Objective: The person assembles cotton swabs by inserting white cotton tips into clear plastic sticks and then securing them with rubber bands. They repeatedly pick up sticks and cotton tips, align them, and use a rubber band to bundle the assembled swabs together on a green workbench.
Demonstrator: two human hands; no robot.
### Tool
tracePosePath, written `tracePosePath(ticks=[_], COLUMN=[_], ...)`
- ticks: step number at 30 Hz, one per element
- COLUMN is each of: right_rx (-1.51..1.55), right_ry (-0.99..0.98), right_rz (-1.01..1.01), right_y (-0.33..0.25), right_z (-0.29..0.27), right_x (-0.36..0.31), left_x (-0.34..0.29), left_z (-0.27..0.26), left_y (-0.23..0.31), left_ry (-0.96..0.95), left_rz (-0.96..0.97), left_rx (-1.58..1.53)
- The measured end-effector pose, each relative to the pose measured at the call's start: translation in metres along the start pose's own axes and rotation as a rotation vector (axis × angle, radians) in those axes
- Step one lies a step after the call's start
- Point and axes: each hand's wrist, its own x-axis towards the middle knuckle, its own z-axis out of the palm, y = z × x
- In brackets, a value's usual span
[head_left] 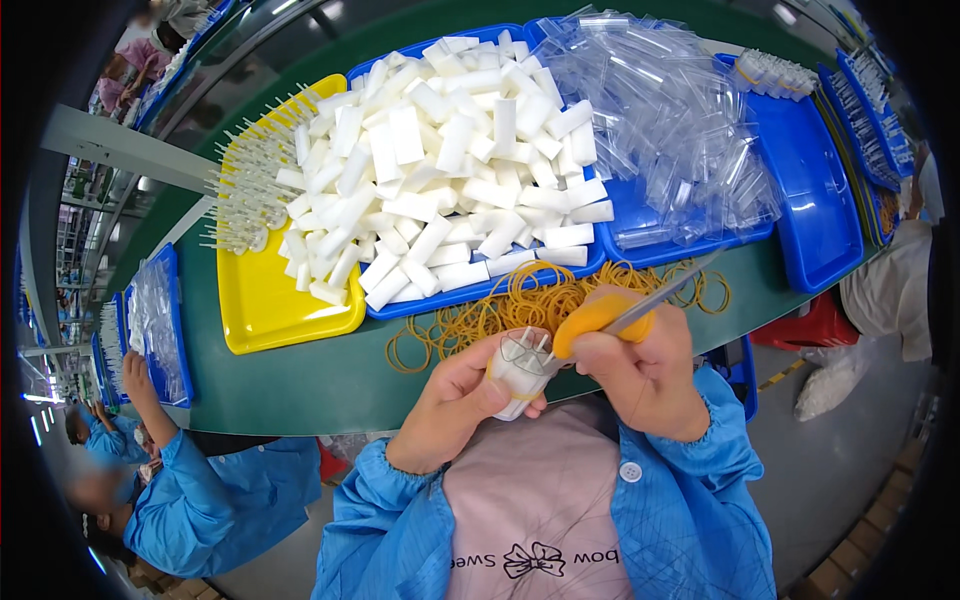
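My left hand (452,405) is closed around a small bundle of white plastic parts (516,385), with thin prongs sticking up and what looks like clear plastic around them. A yellowish rubber band seems to circle the bundle. In my right hand (650,375) are orange-handled scissors (600,322); their metal blade slants away to the upper right, and the handle end meets the top of the bundle. Both hands are close together in front of my chest, at the near table edge. Just beyond them lies a heap of yellow rubber bands (540,295).
White foam-like blocks (430,150) heap over a blue tray. Pronged white parts (255,185) line a yellow tray (285,310). Clear plastic sleeves (670,120) fill another blue tray; a further blue tray (820,210) stands right. A co-worker in a blue smock (220,500) sits at left.
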Motion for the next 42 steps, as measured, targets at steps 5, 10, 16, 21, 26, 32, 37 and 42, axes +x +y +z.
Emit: tracePosePath(ticks=[5,10,16,21,26,32,37,42], right_rx=[0.436,-0.647,-1.194,-1.203,-0.886,-0.312,-0.238,-0.550], right_ry=[0.434,0.479,0.533,0.556,0.633,0.314,-0.067,-0.145], right_rz=[0.132,0.059,0.159,0.207,0.108,-0.061,-0.137,-0.171], right_y=[0.006,0.021,0.074,0.084,0.052,0.006,-0.023,-0.018], right_z=[-0.018,-0.079,-0.127,-0.128,-0.101,-0.036,0.003,0.024], right_x=[-0.009,-0.035,-0.088,-0.092,-0.073,-0.048,-0.023,-0.018], left_x=[0.002,0.005,0.011,0.009,0.005,0.006,0.003,-0.003], left_z=[-0.006,-0.001,0.003,-0.003,-0.004,0.007,0.010,0.012], left_y=[0.005,0.013,0.008,0.001,-0.001,0.001,0.004,0.003], left_ry=[-0.112,-0.013,-0.022,-0.031,-0.026,-0.086,-0.175,-0.111], left_rz=[-0.003,0.026,0.126,0.171,0.144,0.082,-0.036,-0.128], left_rx=[-0.145,-0.169,-0.190,-0.127,-0.260,-0.300,-0.485,-0.562])
